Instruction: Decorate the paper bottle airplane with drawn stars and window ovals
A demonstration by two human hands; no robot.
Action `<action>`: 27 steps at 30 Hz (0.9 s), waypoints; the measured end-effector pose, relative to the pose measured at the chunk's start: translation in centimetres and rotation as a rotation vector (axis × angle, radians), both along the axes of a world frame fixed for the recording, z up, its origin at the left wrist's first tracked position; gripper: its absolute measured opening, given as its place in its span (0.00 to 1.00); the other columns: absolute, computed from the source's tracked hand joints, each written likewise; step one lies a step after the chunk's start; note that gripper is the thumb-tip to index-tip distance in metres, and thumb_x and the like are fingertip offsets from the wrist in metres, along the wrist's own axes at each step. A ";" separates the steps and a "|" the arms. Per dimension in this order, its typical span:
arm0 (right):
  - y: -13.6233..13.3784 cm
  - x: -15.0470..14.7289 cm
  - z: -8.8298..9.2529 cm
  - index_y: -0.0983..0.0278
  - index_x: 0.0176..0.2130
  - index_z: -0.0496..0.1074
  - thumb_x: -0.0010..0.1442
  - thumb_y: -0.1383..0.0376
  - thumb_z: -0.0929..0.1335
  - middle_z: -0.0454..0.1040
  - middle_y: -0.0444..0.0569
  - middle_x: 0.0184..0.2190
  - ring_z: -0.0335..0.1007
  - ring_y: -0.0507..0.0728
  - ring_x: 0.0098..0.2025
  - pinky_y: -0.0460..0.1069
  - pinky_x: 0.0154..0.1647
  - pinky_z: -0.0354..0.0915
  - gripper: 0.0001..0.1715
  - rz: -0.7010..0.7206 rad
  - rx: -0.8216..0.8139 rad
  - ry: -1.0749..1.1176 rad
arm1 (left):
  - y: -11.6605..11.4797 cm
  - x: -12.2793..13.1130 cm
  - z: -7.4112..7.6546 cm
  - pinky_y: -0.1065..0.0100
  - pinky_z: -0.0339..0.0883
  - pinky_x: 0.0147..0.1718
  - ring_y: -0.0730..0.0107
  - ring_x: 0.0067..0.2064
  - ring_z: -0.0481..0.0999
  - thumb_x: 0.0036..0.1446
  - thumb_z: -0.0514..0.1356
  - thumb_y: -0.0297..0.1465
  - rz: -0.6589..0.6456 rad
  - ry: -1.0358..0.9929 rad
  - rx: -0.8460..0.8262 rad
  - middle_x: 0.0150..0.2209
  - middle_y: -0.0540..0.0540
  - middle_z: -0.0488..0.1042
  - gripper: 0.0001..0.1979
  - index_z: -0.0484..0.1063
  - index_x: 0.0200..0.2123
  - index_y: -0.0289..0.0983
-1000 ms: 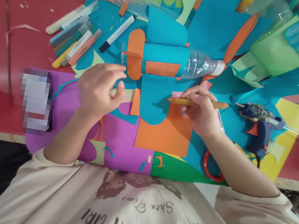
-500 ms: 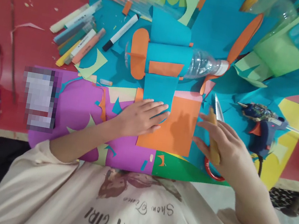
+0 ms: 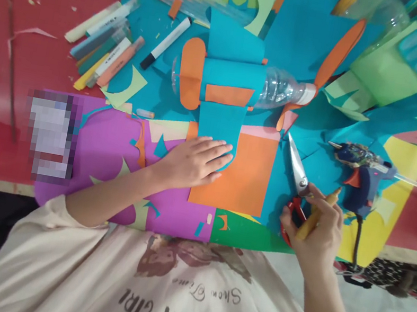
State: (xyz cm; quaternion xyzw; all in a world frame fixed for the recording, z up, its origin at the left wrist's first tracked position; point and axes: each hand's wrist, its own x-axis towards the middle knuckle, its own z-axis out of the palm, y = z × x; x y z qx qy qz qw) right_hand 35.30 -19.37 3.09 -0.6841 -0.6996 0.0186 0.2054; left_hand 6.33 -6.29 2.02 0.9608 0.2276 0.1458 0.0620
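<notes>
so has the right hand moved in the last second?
Yes. The right hand, pencil in it, went from the orange sheet top edge down and right to the scissors handles below the glue gun.

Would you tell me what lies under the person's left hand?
The left hand lies flat on the rounded end of the blue paper wing, over the orange sheet and the purple sheet. The palm hides where those papers meet.

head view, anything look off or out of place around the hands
Yes: the right hand grips the red-handled scissors while a yellow pencil is also wedged in its fingers, an awkward double hold. The left hand lies flat on the teal paper wing.
</notes>
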 end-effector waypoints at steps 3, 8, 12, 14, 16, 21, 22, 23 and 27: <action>0.8 -0.4 0.1 0.58 0.45 0.65 0.61 0.60 0.70 0.79 0.59 0.50 0.74 0.69 0.50 0.66 0.50 0.70 0.14 -0.027 0.002 0.039 | 0.0 0.0 -0.1 0.57 0.69 0.58 0.57 0.58 0.74 0.70 0.51 0.31 -0.002 -0.020 0.022 0.57 0.35 0.75 0.17 0.70 0.56 0.30; 3.3 -0.9 -0.4 0.59 0.42 0.66 0.62 0.57 0.68 0.77 0.60 0.54 0.74 0.69 0.52 0.67 0.52 0.70 0.11 -0.102 -0.007 0.036 | 0.1 0.1 -0.1 0.57 0.70 0.57 0.57 0.57 0.76 0.71 0.51 0.31 -0.009 -0.039 0.059 0.56 0.35 0.76 0.16 0.71 0.54 0.29; 5.3 -1.3 -0.7 0.60 0.40 0.66 0.62 0.60 0.66 0.77 0.63 0.53 0.75 0.70 0.52 0.68 0.51 0.68 0.08 -0.137 0.004 0.012 | 0.1 0.1 -0.1 0.56 0.70 0.57 0.57 0.58 0.75 0.70 0.52 0.30 -0.015 -0.023 0.028 0.56 0.34 0.75 0.16 0.71 0.55 0.30; 5.6 -1.4 -0.3 0.60 0.39 0.66 0.63 0.59 0.66 0.77 0.63 0.53 0.75 0.71 0.52 0.67 0.51 0.68 0.07 -0.132 -0.011 0.020 | 0.1 0.0 -0.1 0.56 0.70 0.57 0.56 0.59 0.74 0.69 0.53 0.30 -0.013 -0.013 0.004 0.57 0.34 0.75 0.16 0.71 0.55 0.30; 5.5 -1.0 0.2 0.60 0.39 0.66 0.63 0.57 0.68 0.78 0.64 0.53 0.76 0.70 0.52 0.66 0.51 0.69 0.10 -0.114 0.025 0.048 | 0.1 0.0 -0.1 0.56 0.70 0.57 0.56 0.59 0.74 0.69 0.54 0.30 -0.008 -0.013 -0.004 0.57 0.34 0.75 0.16 0.71 0.56 0.31; 4.2 2.9 0.0 0.59 0.43 0.71 0.58 0.57 0.70 0.82 0.61 0.41 0.78 0.68 0.38 0.60 0.37 0.72 0.14 -0.261 0.294 -0.055 | -0.3 0.1 0.0 0.57 0.71 0.55 0.57 0.57 0.76 0.70 0.51 0.29 -0.004 -0.051 0.053 0.54 0.35 0.77 0.16 0.71 0.54 0.28; 3.9 4.1 -0.5 0.58 0.42 0.72 0.57 0.58 0.69 0.82 0.59 0.35 0.76 0.68 0.34 0.60 0.33 0.71 0.12 -0.286 0.329 -0.098 | -0.4 0.1 0.1 0.58 0.72 0.55 0.58 0.57 0.76 0.71 0.51 0.29 0.002 -0.048 0.059 0.54 0.35 0.77 0.16 0.71 0.54 0.28; 3.8 5.3 -1.0 0.58 0.39 0.73 0.55 0.58 0.69 0.80 0.57 0.30 0.74 0.68 0.31 0.59 0.30 0.70 0.11 -0.289 0.357 -0.141 | -0.5 0.2 0.2 0.59 0.72 0.54 0.58 0.57 0.76 0.71 0.51 0.29 0.007 -0.040 0.061 0.54 0.35 0.77 0.16 0.71 0.54 0.28; 4.1 8.4 -2.6 0.59 0.36 0.76 0.55 0.55 0.68 0.76 0.56 0.24 0.71 0.67 0.29 0.60 0.28 0.68 0.12 -0.287 0.376 -0.188 | -1.1 0.3 0.4 0.60 0.70 0.56 0.59 0.60 0.73 0.71 0.50 0.30 -0.012 0.022 0.041 0.56 0.35 0.75 0.17 0.71 0.56 0.28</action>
